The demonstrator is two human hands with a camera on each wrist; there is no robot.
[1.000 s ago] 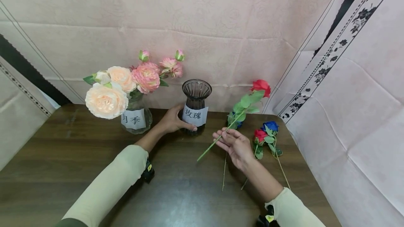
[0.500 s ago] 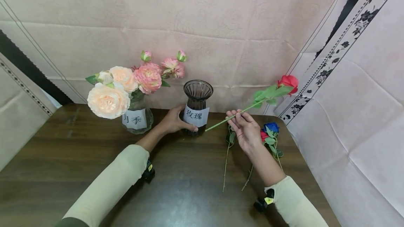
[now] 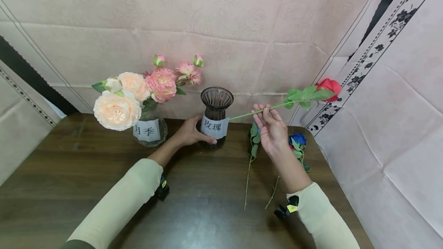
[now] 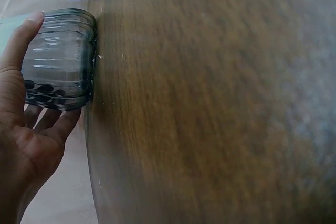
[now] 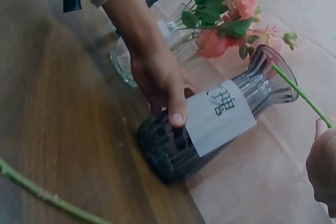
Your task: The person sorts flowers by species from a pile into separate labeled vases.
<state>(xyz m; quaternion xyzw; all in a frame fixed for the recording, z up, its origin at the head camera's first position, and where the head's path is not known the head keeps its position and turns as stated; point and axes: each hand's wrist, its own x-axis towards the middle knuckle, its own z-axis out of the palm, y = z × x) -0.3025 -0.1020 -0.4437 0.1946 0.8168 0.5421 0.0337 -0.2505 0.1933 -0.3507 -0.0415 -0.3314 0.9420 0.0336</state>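
Observation:
A dark ribbed glass vase (image 3: 216,111) with a white paper label stands upright near the table's back edge. My left hand (image 3: 190,131) grips its lower part, thumb across the front and fingers behind, as the left wrist view shows on the glass (image 4: 60,59). To the right, my right hand (image 3: 273,133) pinches the green stem of a red rose (image 3: 330,90) in the air. The rose leans right, bloom up, its stem end pointing left toward the vase. In the right wrist view the stem tip (image 5: 281,72) overlaps the vase mouth; whether it is inside, I cannot tell.
On the left, a clear glass vase (image 3: 162,131) with a label holds peach roses (image 3: 117,110) and pink flowers (image 3: 162,85). Below my right hand lie more stems and a blue rose (image 3: 298,140), partly hidden by the arm. Pale cloth (image 3: 238,64) hangs behind the table.
My right hand has risen and moved right with the rose. The rose has tilted from steep to nearly level, its stem end rising beside the vase. My left hand stays on the vase.

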